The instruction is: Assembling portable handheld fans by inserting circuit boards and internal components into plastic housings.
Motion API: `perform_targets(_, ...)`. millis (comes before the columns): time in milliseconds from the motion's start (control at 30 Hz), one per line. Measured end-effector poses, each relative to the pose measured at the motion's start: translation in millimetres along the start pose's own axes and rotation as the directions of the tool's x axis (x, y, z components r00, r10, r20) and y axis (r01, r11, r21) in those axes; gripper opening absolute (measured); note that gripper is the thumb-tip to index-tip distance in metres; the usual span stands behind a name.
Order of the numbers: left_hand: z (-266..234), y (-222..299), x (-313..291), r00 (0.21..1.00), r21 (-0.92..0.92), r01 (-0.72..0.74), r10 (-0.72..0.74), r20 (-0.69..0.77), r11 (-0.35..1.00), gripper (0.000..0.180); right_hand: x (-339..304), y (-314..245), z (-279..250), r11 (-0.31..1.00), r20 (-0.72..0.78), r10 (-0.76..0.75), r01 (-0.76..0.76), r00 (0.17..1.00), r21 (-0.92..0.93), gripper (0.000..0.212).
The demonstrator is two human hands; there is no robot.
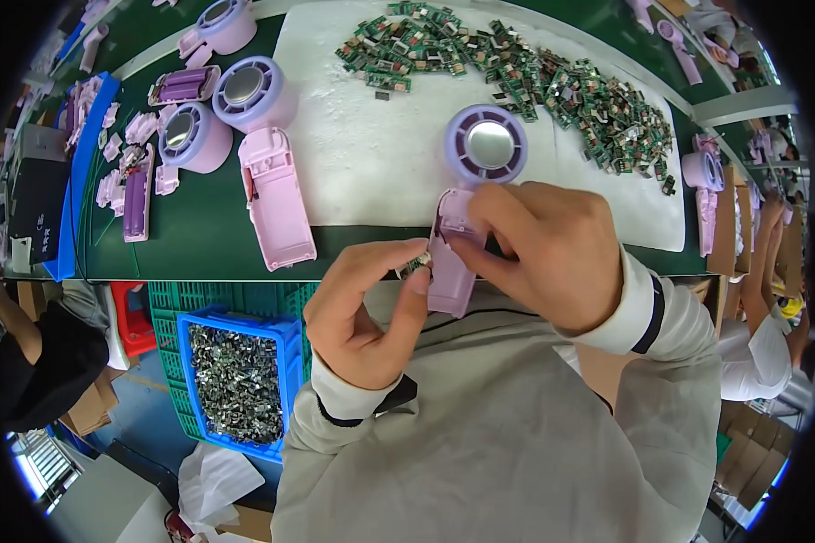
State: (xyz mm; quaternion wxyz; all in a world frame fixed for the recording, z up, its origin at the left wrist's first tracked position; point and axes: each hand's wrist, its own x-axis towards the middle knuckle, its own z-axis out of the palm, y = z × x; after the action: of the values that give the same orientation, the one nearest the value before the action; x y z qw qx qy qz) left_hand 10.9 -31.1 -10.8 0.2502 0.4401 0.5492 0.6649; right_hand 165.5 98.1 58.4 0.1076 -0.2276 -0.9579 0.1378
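At a green workbench point(204, 260) with a white sheet point(371, 163) and piled circuit boards point(602, 113). Pinching a small board point(414, 265) in the fingertips of the left hand point(360, 317), just beside the pink shell point(451, 288). With the right hand point(560, 258), touching the shell's upper end below a purple fan head point(485, 145); cannot tell whether pinching anything.

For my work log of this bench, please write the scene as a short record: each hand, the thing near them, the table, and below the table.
Left hand: pinches a small circuit board between thumb and finger
Right hand: fingers at the upper part of an open pink handle; exact grip unclear
Above the handle: round purple fan head with silver centre
Table: green, with a white sheet bearing a pile of circuit boards
Table, left: another open pink handle
Below the table: blue crate of small metallic parts
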Motion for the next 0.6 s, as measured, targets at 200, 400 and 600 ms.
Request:
perform_targets(200,-15,4,1,0.972,0.092,-0.137,0.116,0.203,0.986,0.033,12,-2,2,0.991,0.028,-0.102,0.104,0.994,-0.082,0.026)
perform_targets(400,-17,9,9,0.948,0.135,-0.155,0.108,0.301,0.979,0.032,11,13,8,0.975,-0.077,-0.193,0.2,0.978,0.095,0.036)
perform_targets(600,-14,14,14,0.97,0.119,-0.098,0.068,0.234,0.988,0.031,3,10,6,0.962,-0.138,-0.018,0.055,0.99,0.266,0.046)
